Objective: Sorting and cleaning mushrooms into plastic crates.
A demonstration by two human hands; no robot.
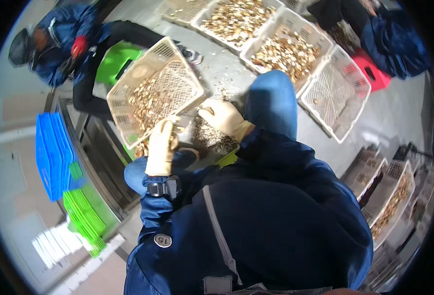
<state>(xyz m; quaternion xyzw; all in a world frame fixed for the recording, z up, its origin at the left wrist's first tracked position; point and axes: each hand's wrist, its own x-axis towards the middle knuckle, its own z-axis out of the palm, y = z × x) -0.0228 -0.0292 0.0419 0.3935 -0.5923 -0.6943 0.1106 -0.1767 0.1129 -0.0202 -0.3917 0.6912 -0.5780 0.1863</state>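
Note:
My left hand (161, 147), in a pale glove, is at the near rim of a tilted white mesh crate (198, 90), its fingers curled around small brown-and-white pieces that look like mushrooms. More such pieces (147, 101) lie inside that crate. To the right, my right hand (224, 116), also gloved, is bent with thumb and fingers close together; whether something small is pinched there cannot be told. Below it, between my knees, lies a dark, speckled heap of bits (217, 140), with a yellow-green edge (228, 158) showing under it.
Two white crates of brown-and-white pieces (239, 20) (290, 51) stand ahead, beside a nearly bare crate (335, 94). One person sits at upper left by a green stool (117, 62), another at upper right by a red stool (372, 70). Blue crates (54, 155) are left; filled crates (390, 206) stand right.

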